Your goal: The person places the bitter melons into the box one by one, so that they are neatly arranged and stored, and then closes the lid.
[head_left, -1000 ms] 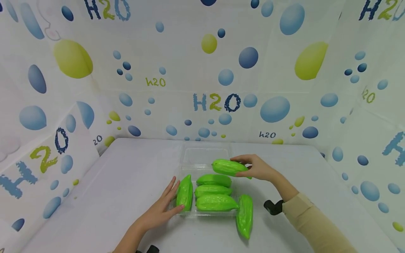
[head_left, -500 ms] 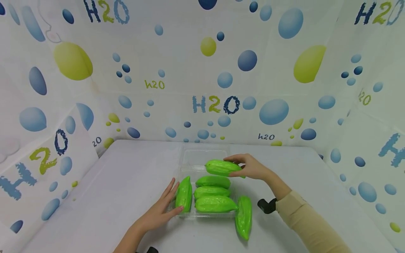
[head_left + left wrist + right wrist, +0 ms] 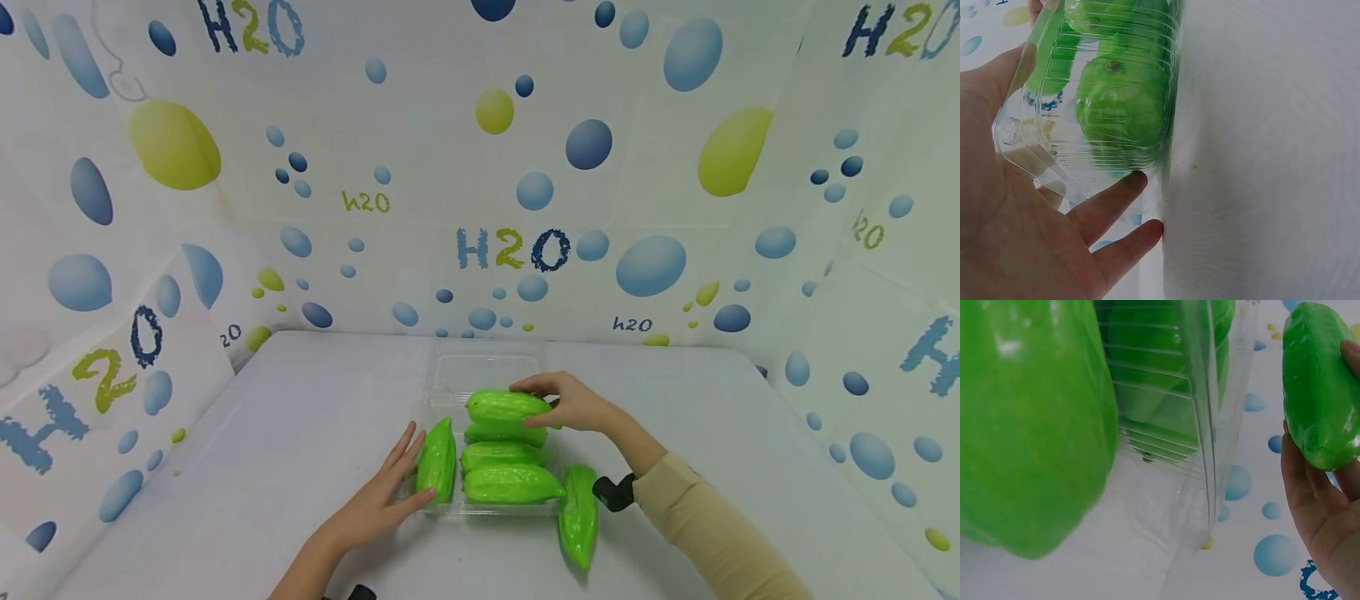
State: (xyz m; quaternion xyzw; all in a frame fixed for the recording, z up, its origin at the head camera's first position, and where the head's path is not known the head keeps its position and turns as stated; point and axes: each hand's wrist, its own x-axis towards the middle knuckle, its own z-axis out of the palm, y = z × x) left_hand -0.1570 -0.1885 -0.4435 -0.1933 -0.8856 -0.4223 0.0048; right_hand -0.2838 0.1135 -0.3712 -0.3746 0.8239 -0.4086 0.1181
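My right hand [image 3: 573, 406] grips a glossy green ridged bitter melon [image 3: 502, 407] between thumb and fingers, over the back of a clear plastic box [image 3: 495, 510]. Three melons lie crosswise in the box, including a front one [image 3: 507, 483]; the held melon partly hides the rearmost [image 3: 495, 434]. Along the box's left side another melon [image 3: 437, 467] lies lengthwise. My left hand [image 3: 378, 500] rests at that side with spread fingers. In the left wrist view its thumb overlaps the rim and its fingertips are right at the box wall [image 3: 1066, 153].
One more melon [image 3: 578, 517] lies outside the box's front right corner, looming large in the right wrist view. The clear lid [image 3: 487, 367] lies folded open behind the box. A patterned white curtain [image 3: 405, 267] stands behind the white table [image 3: 300, 417].
My right hand has carried its melon leftward and down, from beyond the box's back right to just above the rearmost melon. My left hand keeps its place at the box.
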